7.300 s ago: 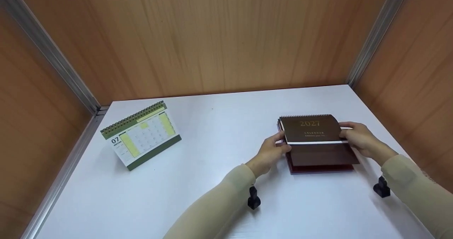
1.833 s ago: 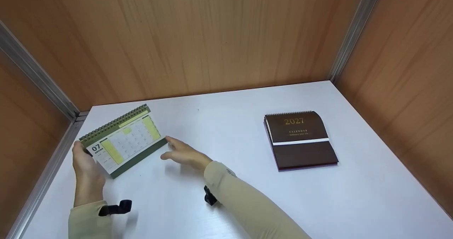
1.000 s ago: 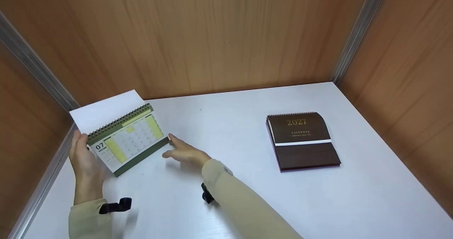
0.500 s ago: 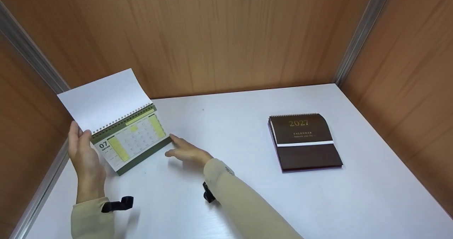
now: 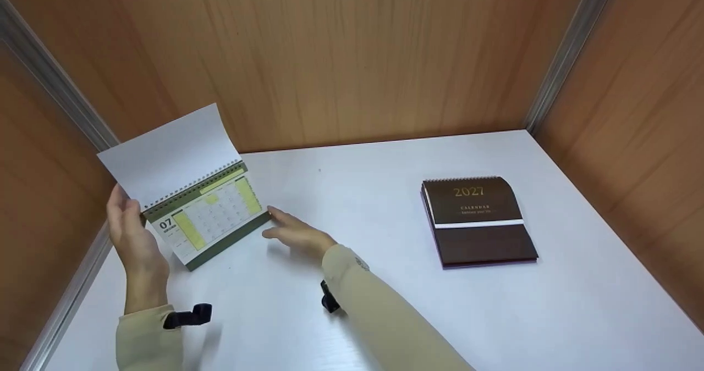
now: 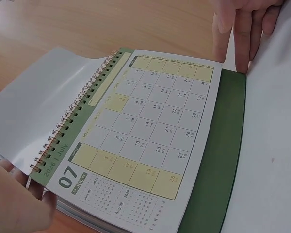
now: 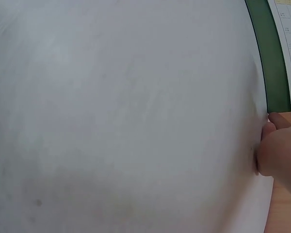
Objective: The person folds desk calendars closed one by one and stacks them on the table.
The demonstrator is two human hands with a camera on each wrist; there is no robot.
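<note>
A green-and-white spiral desk calendar [image 5: 220, 211], showing month 07, leans back on the table at the left. A blank white sheet [image 5: 173, 154] rises above its ring binding [image 6: 80, 109]. At the left end of the rings my left hand [image 5: 135, 239] holds the calendar's edge by the lifted sheet, some fingers hidden behind it. My right hand [image 5: 300, 234] touches the lower right corner with extended fingertips, its other fingers loose. In the right wrist view, the right hand [image 7: 283, 150] is by the green base strip [image 7: 271, 63].
A dark brown 2027 desk calendar [image 5: 478, 244] with a white band stands on the right of the white table [image 5: 352, 195]. Wooden panels [image 5: 374, 57] close in the back and both sides. Black wrist mounts [image 5: 188, 316] stick out from the sleeves.
Both hands have gone from the brown calendar to the green one. The white sheet has swung up from behind the rings, then tilted slightly right. The right hand has stayed at the corner lately.
</note>
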